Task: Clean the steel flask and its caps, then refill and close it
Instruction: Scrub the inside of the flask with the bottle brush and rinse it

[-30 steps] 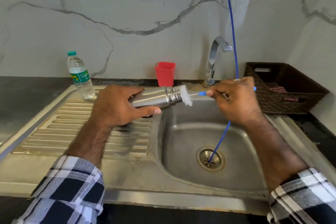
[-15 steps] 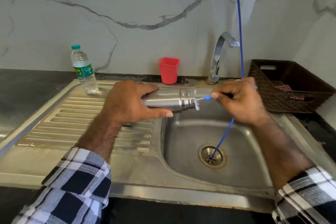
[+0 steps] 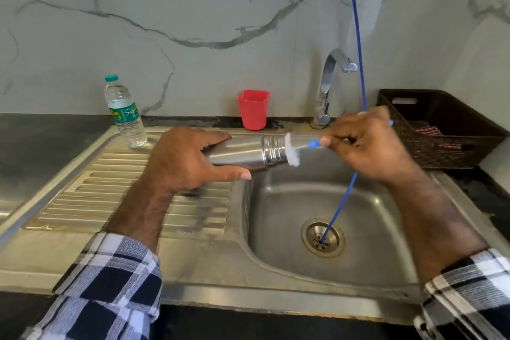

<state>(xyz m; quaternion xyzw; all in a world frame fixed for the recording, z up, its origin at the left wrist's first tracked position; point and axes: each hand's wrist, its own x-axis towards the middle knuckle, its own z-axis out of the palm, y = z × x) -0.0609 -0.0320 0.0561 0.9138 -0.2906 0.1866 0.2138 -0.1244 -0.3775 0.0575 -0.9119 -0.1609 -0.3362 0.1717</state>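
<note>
Flask [image 3: 242, 152] lies on its side in my left hand [image 3: 187, 159], above the sink's [image 3: 358, 201] left edge, open threaded mouth pointing right over the basin. Near first: checked sleeves at both wrists, left sleeve [image 3: 110, 284] low left, right sleeve [image 3: 469, 290] low right. Drain [image 3: 323, 239] sits in the basin floor, a blue cord [image 3: 342, 207] runs down into it and up past the top of the frame. Ribbed drainboard [image 3: 110, 190] is left of the basin, under my left forearm. Left hand wraps the flask body, fingers over the top, thumb along the underside. Right hand [image 3: 369, 146] is curled, fingertips pinching the blue handle of a brush [image 3: 293, 149]; its white bristles sit right at the flask mouth, touching the rim. Whether any bristles are inside, cannot tell. Farther back: water bottle [image 3: 125, 114] upright at the drainboard's far left corner, red cup [image 3: 253, 109] at the wall behind the flask, tap [image 3: 329, 85] right of the cup, dark basket [image 3: 441, 130] on the counter at right with a checked cloth [image 3: 436, 136] in it. Marble wall [image 3: 193, 22] behind everything.
</note>
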